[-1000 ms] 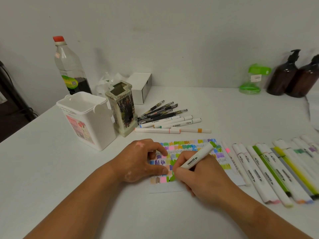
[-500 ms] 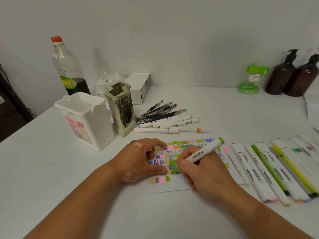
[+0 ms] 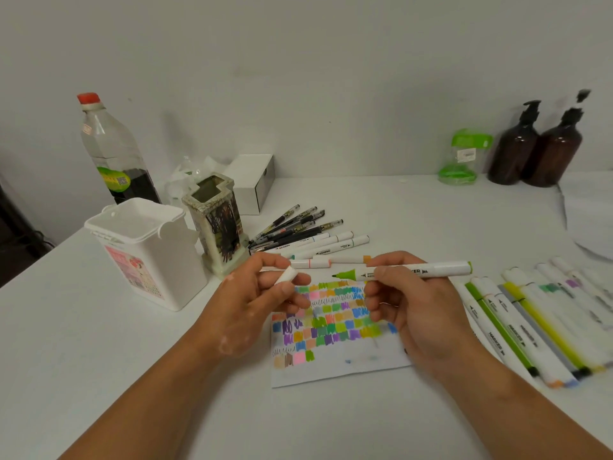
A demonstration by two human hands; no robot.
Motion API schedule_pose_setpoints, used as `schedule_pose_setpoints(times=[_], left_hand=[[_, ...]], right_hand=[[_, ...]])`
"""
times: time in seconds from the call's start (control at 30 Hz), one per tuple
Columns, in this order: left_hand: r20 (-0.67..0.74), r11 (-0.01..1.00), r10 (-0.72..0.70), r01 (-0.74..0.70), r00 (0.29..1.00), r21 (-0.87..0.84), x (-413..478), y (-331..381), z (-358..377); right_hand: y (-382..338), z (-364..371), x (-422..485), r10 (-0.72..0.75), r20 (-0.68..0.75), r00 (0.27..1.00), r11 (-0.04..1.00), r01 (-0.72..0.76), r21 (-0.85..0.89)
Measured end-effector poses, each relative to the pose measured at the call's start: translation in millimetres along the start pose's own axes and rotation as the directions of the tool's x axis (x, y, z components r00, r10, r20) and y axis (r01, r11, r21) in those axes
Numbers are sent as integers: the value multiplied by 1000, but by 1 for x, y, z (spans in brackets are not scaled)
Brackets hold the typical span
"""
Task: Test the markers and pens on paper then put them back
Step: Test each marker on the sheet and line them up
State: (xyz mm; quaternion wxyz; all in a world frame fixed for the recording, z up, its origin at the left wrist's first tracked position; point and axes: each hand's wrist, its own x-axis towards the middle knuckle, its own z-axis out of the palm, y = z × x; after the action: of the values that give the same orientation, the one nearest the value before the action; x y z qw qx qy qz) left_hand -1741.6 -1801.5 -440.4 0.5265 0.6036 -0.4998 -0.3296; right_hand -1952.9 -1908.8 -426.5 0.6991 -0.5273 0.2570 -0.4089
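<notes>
The left hand (image 3: pixel 252 293) pinches the cap (image 3: pixel 286 276) and the right hand (image 3: pixel 414 310) grips the bare-tipped green marker (image 3: pixel 418 270), so a misaligned recapping could smear ink on the paper (image 3: pixel 331 370).

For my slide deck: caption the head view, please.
Right hand holds an uncapped green-tipped white marker over the colour-swatched paper sheet; left hand pinches a white cap.

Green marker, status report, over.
Right hand grips green marker, uncapped, over paper. Left hand pinches cap, not yet on. Nothing between them.
</notes>
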Motion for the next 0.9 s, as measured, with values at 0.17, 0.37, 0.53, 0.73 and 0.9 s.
schedule_pose_setpoints(times=[0.17,0.37,0.53,0.73,0.9], left_hand=[[37,1000,-8,7,999,12,-2,5,5],[68,999,-10,7,998,37,-4,6,8],[75,997,16,-22,997,74,-6,7,12],[68,995,64,-69,996,73,-7,8,11],[63,993,67,-73,996,92,-5,5,11]], right_hand=[[1,2,-1,-27,48,998,998,30,-48],[6,3,-3,-34,107,994,992,46,-114],[10,9,-7,-14,141,990,979,42,-199],[8,12,-5,0,132,991,974,29,-223],[7,10,-7,19,166,986,970,21,-241]])
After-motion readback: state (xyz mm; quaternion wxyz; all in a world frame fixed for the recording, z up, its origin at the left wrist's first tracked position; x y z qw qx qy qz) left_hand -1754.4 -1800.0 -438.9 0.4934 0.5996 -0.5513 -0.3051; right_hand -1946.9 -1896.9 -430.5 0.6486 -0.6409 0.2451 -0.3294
